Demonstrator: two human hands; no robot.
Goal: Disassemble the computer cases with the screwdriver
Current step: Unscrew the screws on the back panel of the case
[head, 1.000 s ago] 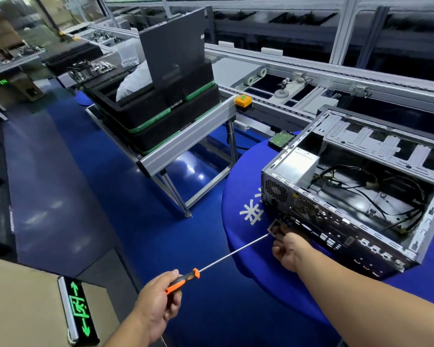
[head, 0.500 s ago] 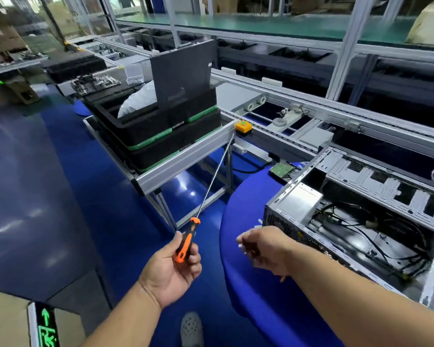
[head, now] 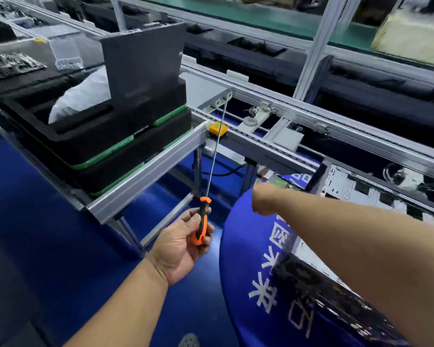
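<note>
Gripping the long orange-and-black screwdriver (head: 202,221) upright in your left hand (head: 179,249), your right hand (head: 263,200), too blurred to judge, reaches over the blue-clothed counter (head: 248,246) beside the open grey metal computer case (head: 361,194).

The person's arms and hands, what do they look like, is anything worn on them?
Both forearms are bare as far as the frame shows: no sleeves, gloves, watch or rings are visible on the left hand or the right hand. The right hand is motion-blurred, so small details there are unclear.
</note>
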